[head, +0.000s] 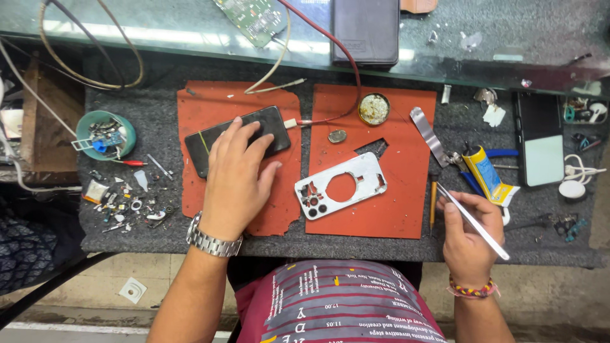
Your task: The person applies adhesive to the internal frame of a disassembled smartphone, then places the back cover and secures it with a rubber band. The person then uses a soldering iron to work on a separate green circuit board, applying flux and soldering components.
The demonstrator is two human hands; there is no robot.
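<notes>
Nearest the body, the right hand [469, 236] is curled shut around a pair of metal tweezers [473, 222], wrist bent, tips slanting up and left just past the edge of the right red mat [406, 209]. The left hand [236, 174], a metal watch [213, 241] at its wrist, lies palm down with fingers spread and unclenched, pressing on the black phone [254, 130] that sits on the left red mat [203, 101]. Between the hands a silver phone frame [341, 185] lies flat, and farther back are a round tin [373, 108] and a glass shelf [508, 38].

Silver phone frame [342, 185], yellow glue tube [486, 174]
</notes>
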